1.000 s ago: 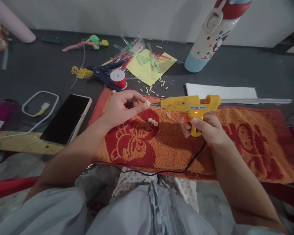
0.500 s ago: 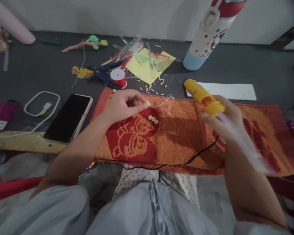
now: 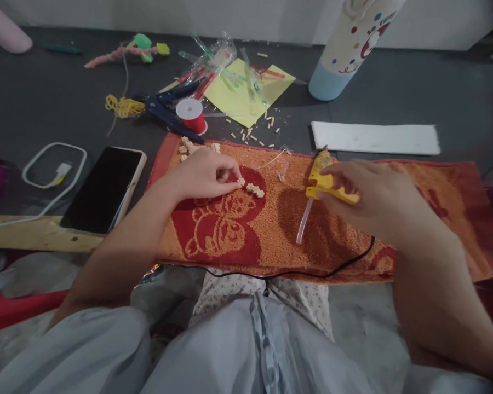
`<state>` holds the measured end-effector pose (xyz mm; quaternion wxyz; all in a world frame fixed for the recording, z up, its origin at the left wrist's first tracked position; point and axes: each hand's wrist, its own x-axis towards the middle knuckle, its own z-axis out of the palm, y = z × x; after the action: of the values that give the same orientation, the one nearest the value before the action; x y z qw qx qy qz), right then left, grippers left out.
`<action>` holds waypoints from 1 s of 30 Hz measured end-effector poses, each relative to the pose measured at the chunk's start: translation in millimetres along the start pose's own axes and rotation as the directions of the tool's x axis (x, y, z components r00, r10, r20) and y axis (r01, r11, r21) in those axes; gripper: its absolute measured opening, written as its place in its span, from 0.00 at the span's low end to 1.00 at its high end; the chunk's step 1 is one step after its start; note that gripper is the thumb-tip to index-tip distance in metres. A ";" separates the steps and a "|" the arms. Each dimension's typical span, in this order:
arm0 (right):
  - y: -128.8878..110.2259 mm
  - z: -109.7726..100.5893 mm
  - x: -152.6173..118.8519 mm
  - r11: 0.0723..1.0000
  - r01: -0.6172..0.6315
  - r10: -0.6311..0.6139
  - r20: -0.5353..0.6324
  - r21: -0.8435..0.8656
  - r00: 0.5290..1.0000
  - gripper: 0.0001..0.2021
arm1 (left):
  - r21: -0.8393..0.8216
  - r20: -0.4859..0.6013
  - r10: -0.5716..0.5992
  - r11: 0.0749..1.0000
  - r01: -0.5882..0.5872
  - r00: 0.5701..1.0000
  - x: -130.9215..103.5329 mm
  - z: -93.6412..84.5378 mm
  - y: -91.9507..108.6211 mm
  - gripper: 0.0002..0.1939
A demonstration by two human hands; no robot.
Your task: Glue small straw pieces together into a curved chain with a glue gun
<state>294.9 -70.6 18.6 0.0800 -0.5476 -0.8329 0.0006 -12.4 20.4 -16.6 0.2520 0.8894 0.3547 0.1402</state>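
My left hand [image 3: 211, 174] rests over the towel [image 3: 287, 230], pinching a small cream cluster of short bits [image 3: 241, 181] between thumb and fingertips. Just right of it lies a longer cream cluster [image 3: 255, 190] on the towel's red patch. My right hand [image 3: 361, 197] has its fingers about the handle of a yellow hot glue gun [image 3: 321, 176], low over the towel. A clear glue stick [image 3: 304, 221] sticks out of the gun's back end towards me. More cream clusters [image 3: 187, 146] lie behind my left hand, partly covered by it.
Behind the towel are a red thread spool [image 3: 192, 116], dark blue pliers [image 3: 164, 112], yellow paper [image 3: 238, 104] and scattered short bits [image 3: 250, 134]. A white strip [image 3: 376, 138] and a bottle [image 3: 332, 71] stand right. A phone [image 3: 104, 189] lies left; a black cord [image 3: 312, 273] crosses the towel's front.
My right hand has brought the glue gun down and left towards the towel and turned it, so the glue stick now points towards me. My left hand keeps its pinch, nearly in place.
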 end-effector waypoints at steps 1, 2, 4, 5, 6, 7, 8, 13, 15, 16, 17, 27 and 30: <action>-9.7 0.0 7.0 0.999 0.041 -0.042 0.027 0.023 0.999 0.12 | 0.006 0.021 -0.006 1.000 0.006 1.000 0.1 -0.2 -0.1 0.08; -19.7 1.0 14.5 0.999 0.053 -0.053 0.063 0.015 0.997 0.11 | 0.015 0.042 -0.012 1.000 0.012 0.999 0.1 -0.3 -0.1 0.08; -37.9 6.0 29.7 0.995 0.092 -0.088 0.153 -0.022 0.984 0.13 | 0.037 0.075 -0.030 0.999 0.027 0.997 0.2 -0.4 0.1 0.09; -45.2 9.6 36.5 0.995 0.096 -0.089 0.167 -0.034 0.982 0.13 | 0.045 0.085 -0.038 0.998 0.035 0.996 0.1 -0.1 0.3 0.09; -50.9 13.7 42.4 0.994 0.100 -0.092 0.198 -0.033 0.976 0.13 | 0.051 0.091 -0.046 0.998 0.041 0.995 0.0 0.2 0.5 0.09; -55.1 18.1 47.1 0.994 0.104 -0.096 0.217 -0.026 0.972 0.12 | 0.056 0.096 -0.051 0.997 0.046 0.994 -0.1 0.6 0.7 0.09; -57.7 22.7 50.5 0.994 0.105 -0.100 0.228 -0.014 0.969 0.12 | 0.061 0.099 -0.054 0.997 0.048 0.994 -0.2 1.1 1.1 0.09; -58.7 42.2 53.0 0.993 0.096 -0.108 0.214 0.066 0.971 0.11 | 0.103 0.138 -0.072 0.993 0.058 0.988 0.3 1.1 5.7 0.10; -57.8 46.7 51.2 0.991 0.099 -0.115 0.191 0.092 0.975 0.10 | 0.115 0.155 -0.088 0.991 0.070 0.984 1.1 0.2 7.8 0.11; -57.5 48.2 50.5 0.990 0.102 -0.119 0.176 0.102 0.977 0.09 | 0.119 0.160 -0.093 0.990 0.074 0.983 1.5 -0.1 8.5 0.11; -57.4 49.3 49.9 0.988 0.104 -0.121 0.161 0.110 0.980 0.09 | 0.121 0.166 -0.095 0.990 0.076 0.982 1.9 -0.3 8.9 0.11; -57.4 50.7 50.2 0.984 0.117 -0.134 0.126 0.132 0.983 0.10 | 0.113 0.133 -0.078 0.992 0.063 0.988 1.0 2.5 7.2 0.12; -57.6 50.1 50.7 0.984 0.116 -0.135 0.140 0.135 0.981 0.10 | 0.118 0.138 -0.084 0.991 0.068 0.987 0.5 2.1 8.6 0.11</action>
<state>215.9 -43.0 -19.0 0.0522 -0.4863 -0.8677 0.0892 -6.3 14.6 -13.5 0.2313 0.8957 0.3769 0.0460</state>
